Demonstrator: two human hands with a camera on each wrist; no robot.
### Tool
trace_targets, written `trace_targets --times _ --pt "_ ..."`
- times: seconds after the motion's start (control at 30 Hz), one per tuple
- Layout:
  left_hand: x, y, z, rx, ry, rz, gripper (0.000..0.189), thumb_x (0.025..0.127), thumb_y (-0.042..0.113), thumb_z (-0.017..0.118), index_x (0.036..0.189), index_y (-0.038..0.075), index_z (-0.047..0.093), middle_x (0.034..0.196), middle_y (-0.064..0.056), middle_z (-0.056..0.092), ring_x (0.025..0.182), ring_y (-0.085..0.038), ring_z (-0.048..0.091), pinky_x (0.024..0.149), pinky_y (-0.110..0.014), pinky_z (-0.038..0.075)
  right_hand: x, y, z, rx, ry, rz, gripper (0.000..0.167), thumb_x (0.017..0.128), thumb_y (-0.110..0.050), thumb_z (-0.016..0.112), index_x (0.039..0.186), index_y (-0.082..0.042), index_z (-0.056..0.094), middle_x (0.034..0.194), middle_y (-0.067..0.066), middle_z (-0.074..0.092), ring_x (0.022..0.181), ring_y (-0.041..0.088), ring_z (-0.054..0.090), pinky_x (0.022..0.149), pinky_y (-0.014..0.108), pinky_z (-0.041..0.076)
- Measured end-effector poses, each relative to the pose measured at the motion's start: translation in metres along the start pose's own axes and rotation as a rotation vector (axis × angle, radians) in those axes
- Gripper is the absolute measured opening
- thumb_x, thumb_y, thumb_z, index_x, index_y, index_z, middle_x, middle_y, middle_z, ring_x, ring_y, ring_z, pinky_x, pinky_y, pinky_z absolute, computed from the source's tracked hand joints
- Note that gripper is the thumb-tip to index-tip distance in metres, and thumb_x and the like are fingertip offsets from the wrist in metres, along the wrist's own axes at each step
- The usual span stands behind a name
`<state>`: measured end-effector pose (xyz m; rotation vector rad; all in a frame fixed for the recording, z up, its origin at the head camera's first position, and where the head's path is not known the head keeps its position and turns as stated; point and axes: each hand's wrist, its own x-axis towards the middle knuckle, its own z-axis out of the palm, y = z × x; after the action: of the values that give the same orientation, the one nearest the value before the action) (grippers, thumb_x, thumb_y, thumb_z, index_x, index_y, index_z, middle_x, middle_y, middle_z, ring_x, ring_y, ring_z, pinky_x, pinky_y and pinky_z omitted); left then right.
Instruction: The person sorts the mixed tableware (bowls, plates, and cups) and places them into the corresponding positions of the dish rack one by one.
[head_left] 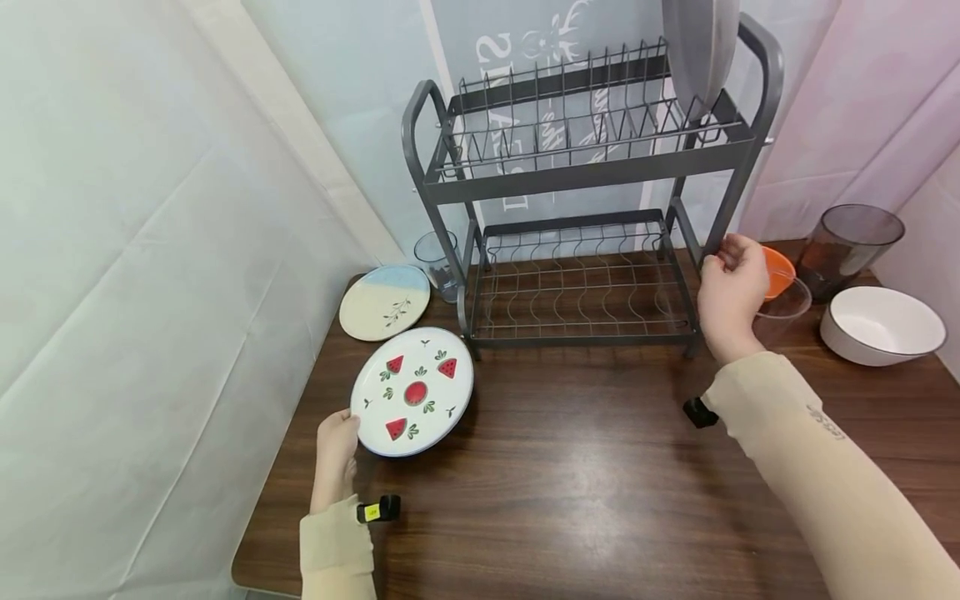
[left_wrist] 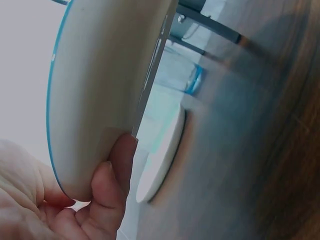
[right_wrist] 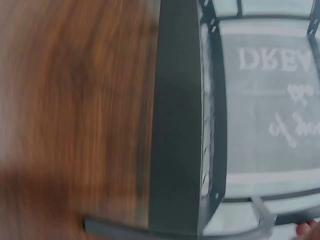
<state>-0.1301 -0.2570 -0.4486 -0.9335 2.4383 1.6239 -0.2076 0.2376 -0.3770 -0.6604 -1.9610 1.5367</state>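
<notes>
The watermelon-patterned plate (head_left: 412, 392) is tilted over the counter (head_left: 562, 467), its rim pinched in my left hand (head_left: 337, 446); I'd expect it stiff, slick, breakable, safest held there. My right hand (head_left: 731, 296) curls round the dish rack (head_left: 592, 173) post.

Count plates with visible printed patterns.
2: the round white watermelon-patterned plate in the left hand; the cream-and-blue leaf-sprig plate on the brown wood-grain table. Others may be hidden.

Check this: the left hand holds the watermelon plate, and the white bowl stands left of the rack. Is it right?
Wrong side: in the head view, the white bowl stands right of the rack. The left hand does hold the watermelon plate.
</notes>
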Motion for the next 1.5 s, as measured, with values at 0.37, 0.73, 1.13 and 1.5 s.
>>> trace_targets --times 0.37,0.73,1.13,1.5 --pt "-0.015 0.021 0.01 -0.027 -0.031 0.059 0.041 0.095 0.006 0.032 0.128 -0.017 0.041 0.123 -0.031 0.049 0.109 -0.032 0.048 0.084 -0.032 0.046 -0.088 0.011 0.023 0.169 -0.183 -0.138 0.02 0.088 0.001 0.054 0.108 0.002 0.059 0.095 0.0 0.065 0.085 -0.003 0.057 0.08 0.011 0.044" --pt "-0.028 0.038 0.032 -0.063 -0.047 0.09 0.036 0.095 0.005 0.036 0.121 -0.015 0.048 0.115 -0.027 0.054 0.096 -0.026 0.053 0.07 -0.022 0.044 -0.162 0.021 0.048 0.209 -0.844 0.23 0.033 0.096 -0.014 0.049 0.121 0.009 0.05 0.115 0.027 0.06 0.095 0.014 0.065 0.09 0.035 0.05" --pt "-0.036 0.052 0.063 -0.096 -0.085 0.2 0.034 0.092 0.0 0.038 0.116 -0.018 0.051 0.111 -0.031 0.057 0.099 -0.028 0.054 0.078 -0.027 0.045 -0.184 0.014 0.048 0.264 -1.003 0.437 0.041 0.096 -0.017 0.047 0.124 0.013 0.044 0.104 0.012 0.063 0.087 0.01 0.063 0.089 0.037 0.051" --pt "-0.045 0.061 0.088 -0.096 -0.134 0.239 0.032 0.091 0.0 0.04 0.116 -0.018 0.051 0.109 -0.031 0.058 0.093 -0.026 0.057 0.073 -0.025 0.047 -0.182 0.013 0.036 0.331 -0.897 0.483 0.037 0.095 -0.008 0.047 0.124 0.015 0.041 0.09 0.001 0.067 0.077 0.003 0.064 0.069 0.023 0.055"
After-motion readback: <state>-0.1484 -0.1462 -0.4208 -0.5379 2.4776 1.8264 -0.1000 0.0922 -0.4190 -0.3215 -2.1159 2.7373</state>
